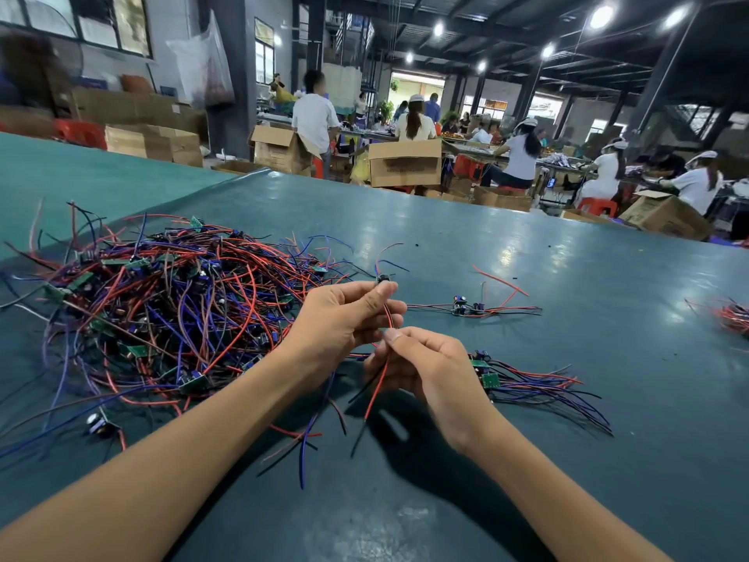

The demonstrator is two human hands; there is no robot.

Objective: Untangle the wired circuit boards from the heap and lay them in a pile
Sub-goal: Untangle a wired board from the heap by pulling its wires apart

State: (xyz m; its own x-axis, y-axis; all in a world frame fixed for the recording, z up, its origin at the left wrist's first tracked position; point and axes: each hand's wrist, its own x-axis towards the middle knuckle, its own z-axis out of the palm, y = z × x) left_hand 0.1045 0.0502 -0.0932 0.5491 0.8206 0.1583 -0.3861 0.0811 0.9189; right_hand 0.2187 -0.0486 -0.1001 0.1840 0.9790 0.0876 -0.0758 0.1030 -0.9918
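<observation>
A big tangled heap (162,310) of small green circuit boards with red, blue and black wires covers the left of the teal table. My left hand (344,318) pinches one small board (383,277) at its fingertips, just right of the heap. Its red and black wires (375,395) hang down through my right hand (425,367), which pinches them below the left hand. A small laid-out pile of boards (523,383) with wires pointing right lies just right of my right hand.
Another few wired boards (470,309) lie farther out on the teal table (567,257). More wires (733,316) show at the right edge. Loose wires (304,440) lie near my forearms. Beyond the table's far edge, people work among cardboard boxes (405,162).
</observation>
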